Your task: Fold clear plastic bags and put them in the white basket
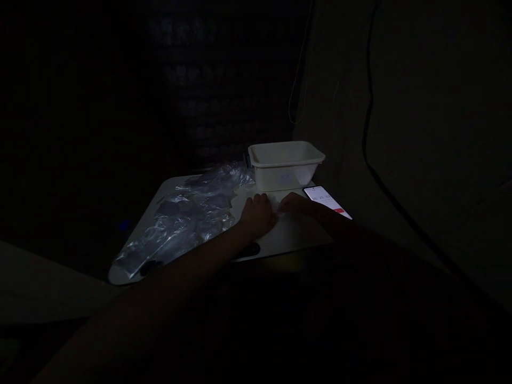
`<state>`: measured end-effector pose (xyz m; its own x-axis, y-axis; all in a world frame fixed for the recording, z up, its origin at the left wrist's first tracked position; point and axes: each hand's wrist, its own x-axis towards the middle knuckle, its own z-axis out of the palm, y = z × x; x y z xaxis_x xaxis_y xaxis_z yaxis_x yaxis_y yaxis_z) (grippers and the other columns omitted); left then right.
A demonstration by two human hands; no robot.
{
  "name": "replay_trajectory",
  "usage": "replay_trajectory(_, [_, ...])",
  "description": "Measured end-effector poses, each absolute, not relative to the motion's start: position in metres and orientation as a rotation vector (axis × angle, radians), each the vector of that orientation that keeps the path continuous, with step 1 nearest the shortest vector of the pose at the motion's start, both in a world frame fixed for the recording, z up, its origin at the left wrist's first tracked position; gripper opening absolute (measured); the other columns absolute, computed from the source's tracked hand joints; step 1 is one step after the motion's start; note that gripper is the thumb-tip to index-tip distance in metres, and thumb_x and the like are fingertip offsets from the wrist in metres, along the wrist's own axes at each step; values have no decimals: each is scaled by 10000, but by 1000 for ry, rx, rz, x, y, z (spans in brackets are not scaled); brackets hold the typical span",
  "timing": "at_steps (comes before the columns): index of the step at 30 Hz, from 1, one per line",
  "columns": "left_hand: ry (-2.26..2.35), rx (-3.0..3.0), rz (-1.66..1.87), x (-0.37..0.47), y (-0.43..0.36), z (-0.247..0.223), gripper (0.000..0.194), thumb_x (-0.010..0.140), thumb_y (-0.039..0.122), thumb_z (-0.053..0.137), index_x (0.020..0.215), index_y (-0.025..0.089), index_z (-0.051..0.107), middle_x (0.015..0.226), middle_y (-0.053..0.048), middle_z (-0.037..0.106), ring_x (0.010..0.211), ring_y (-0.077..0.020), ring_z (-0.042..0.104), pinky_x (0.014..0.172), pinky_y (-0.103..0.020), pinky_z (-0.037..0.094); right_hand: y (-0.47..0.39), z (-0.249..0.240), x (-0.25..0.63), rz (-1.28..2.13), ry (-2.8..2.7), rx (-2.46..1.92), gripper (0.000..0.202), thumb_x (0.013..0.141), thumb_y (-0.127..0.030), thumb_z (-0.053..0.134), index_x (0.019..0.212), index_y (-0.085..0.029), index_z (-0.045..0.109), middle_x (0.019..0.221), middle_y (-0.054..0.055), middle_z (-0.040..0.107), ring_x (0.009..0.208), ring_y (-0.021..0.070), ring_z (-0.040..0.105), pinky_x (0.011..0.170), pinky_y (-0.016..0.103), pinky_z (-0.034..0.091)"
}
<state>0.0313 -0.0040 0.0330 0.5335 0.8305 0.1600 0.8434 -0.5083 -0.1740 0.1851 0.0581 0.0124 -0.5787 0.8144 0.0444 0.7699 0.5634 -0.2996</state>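
In dim light, my left hand [258, 216] is closed at the middle of a pale table [296, 237], its fingers curled against the surface. Just right of it, my right hand [295, 204] is closed on a small piece of clear plastic [279, 205] that lies between both hands. Whether my left fingers grip the plastic too is too dark to tell. Clear plastic bags [188, 213] lie spread in a crinkled heap over the table's left part. Behind my hands stands a white rectangular tub [286, 173].
A phone [328, 201] with a lit screen lies at the table's right edge, beside my right wrist. A dark cable [374, 173] hangs along the wall on the right. Dark slatted shutters or shelving rise behind the table.
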Motion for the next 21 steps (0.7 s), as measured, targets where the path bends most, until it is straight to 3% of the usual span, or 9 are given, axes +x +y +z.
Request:
replay_trajectory(2, [-1503,-2457,-94,30,6,34,452,742,287,337,1127,52,361,1204,-164,303,988,-262,353,747,-354,324,57,13,186,472,-2552,-1442,173,618,-193,482,595,-119,638,517,5,588,477,75,473,450,167,319])
replay_trajectory(5, [-1685,-2351,-45,28,12,32,528,729,240,360,1217,96,222,1301,-153,125,1058,-299,293,739,-365,328,55,15,185,602,-2409,-1638,164,607,-189,506,637,-107,644,567,22,605,501,83,493,457,165,339])
replay_trajectory(8, [-1705,-2336,-37,29,6,29,445,744,244,341,1166,103,319,1244,-160,251,1040,-309,318,734,-378,329,54,18,184,597,-2308,-1755,141,584,-208,540,618,-118,643,571,21,608,511,92,500,449,168,340])
replay_trajectory(10, [-1620,-2409,-41,30,0,26,360,761,271,312,1033,81,452,1084,-163,420,954,-285,394,709,-369,343,53,18,183,561,-2271,-1806,133,570,-215,558,607,-118,641,572,22,608,519,96,503,446,168,337])
replay_trajectory(12, [-1464,-2543,-27,31,-5,22,336,771,287,290,897,76,519,929,-146,494,870,-252,440,682,-351,357,52,18,183,518,-2270,-1800,143,571,-222,562,612,-109,639,580,23,607,537,98,507,452,166,335])
replay_trajectory(16, [-1148,-2740,-22,30,-7,8,314,776,252,282,881,67,512,890,-134,504,851,-207,447,711,-320,356,52,19,185,483,-2251,-1782,165,578,-251,561,607,-103,628,565,11,595,543,102,508,449,168,329])
replay_trajectory(21, [-1183,-2659,-65,28,-8,-3,368,784,293,263,1008,64,443,1043,-157,457,966,-235,395,772,-369,315,53,20,186,596,-2173,-1779,163,594,-228,551,478,-114,563,441,9,540,480,106,496,419,180,323])
